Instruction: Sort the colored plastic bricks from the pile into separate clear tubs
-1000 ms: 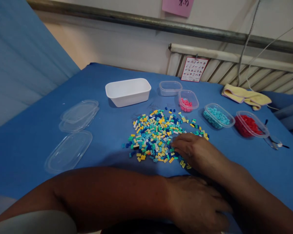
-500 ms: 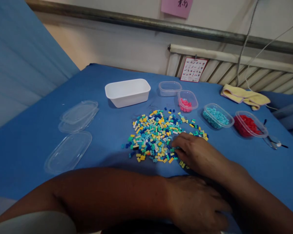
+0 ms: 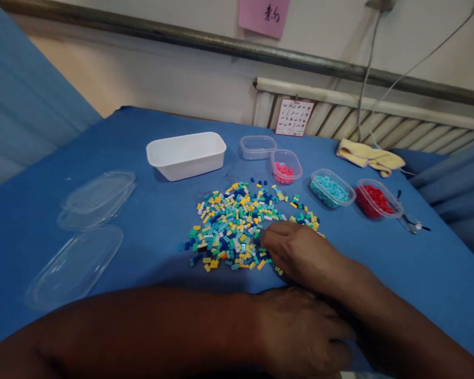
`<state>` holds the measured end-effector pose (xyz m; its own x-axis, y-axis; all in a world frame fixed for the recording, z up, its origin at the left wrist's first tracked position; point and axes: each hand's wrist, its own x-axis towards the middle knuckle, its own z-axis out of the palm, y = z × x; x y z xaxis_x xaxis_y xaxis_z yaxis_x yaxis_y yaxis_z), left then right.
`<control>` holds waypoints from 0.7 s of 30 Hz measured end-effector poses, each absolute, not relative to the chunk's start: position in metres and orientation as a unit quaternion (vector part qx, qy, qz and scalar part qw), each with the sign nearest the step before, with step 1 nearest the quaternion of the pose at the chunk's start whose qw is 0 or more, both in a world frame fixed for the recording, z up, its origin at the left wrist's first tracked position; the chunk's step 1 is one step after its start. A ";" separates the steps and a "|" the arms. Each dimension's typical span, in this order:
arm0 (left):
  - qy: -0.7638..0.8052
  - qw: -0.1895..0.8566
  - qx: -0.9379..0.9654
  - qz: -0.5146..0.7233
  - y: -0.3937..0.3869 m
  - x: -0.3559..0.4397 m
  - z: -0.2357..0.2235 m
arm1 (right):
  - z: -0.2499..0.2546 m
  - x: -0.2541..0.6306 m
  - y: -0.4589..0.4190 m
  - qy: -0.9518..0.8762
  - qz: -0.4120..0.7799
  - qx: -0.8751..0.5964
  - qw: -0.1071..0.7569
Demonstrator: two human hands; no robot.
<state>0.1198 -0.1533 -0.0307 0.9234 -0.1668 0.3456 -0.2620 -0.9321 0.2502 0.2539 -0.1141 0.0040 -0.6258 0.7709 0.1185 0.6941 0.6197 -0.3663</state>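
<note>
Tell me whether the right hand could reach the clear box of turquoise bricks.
Probably yes: the box looks open and stands beyond the right hand, with only loose bricks and blue cloth between.

Far to your right, a yellow cloth (image 3: 369, 156) lies on the blue table cover (image 3: 154, 210), with a pair of glasses (image 3: 411, 223) nearer you on the right. Beyond the far edge you face a pale radiator (image 3: 332, 97), a red-bordered picture card (image 3: 295, 117) in front of it, a metal pipe (image 3: 237, 48) higher up, and a pink handwritten note (image 3: 264, 17) on the wall (image 3: 174, 79). Blue curtain (image 3: 27, 100) hangs at your far left.
</note>
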 end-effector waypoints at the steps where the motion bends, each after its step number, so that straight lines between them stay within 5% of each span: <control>1: -0.104 0.145 0.970 0.166 -0.154 0.119 -0.032 | 0.004 0.253 -0.114 -0.895 0.135 -0.405 0.127; 5: -0.105 0.148 0.969 0.168 -0.151 0.119 -0.031 | 0.008 0.256 -0.111 -0.898 0.114 -0.400 0.143; 13: -0.124 0.151 0.963 0.188 -0.145 0.119 -0.031 | 0.030 0.335 -0.090 -0.752 -0.011 -0.563 0.343; 21: -0.121 0.148 0.964 0.183 -0.147 0.118 -0.031 | 0.016 0.388 -0.078 -0.626 -0.066 -0.691 0.354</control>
